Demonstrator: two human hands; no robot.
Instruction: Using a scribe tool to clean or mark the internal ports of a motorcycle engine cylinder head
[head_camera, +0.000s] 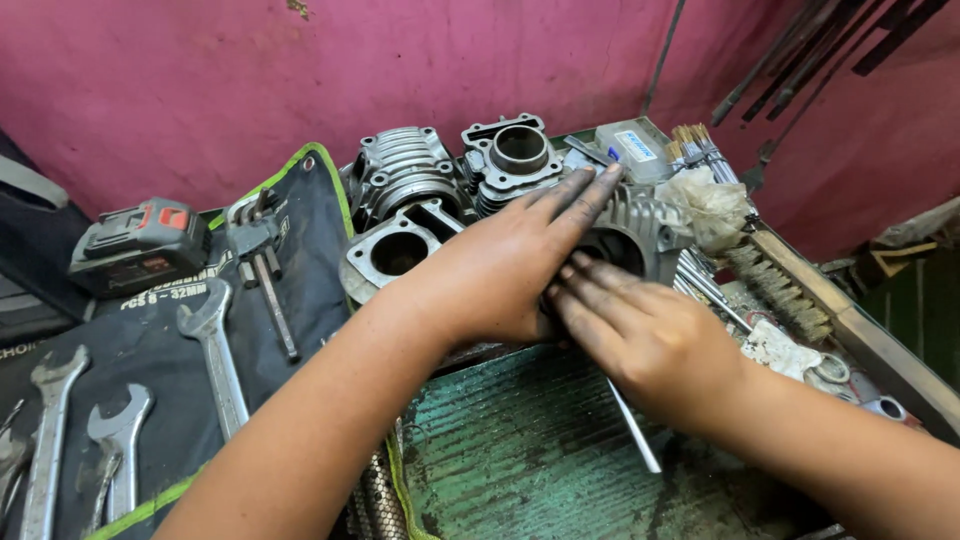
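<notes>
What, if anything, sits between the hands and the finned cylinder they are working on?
Nothing visible does. The left hand already lies flat across the finned cylinder, and the right hand touches its near side. Other cylinders stand behind and left, apart from the contact.

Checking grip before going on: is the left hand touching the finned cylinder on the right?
Touching. The head view shows the left hand lying flat on the finned cylinder, its fingers stretched across the top.

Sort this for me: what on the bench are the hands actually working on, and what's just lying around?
In hand:
left hand flat on the finned engine cylinder
right hand beside it, over a thin metal rod

Lying about:
spanners on the tool roll
battery pack
wire brush
other cylinders
</notes>
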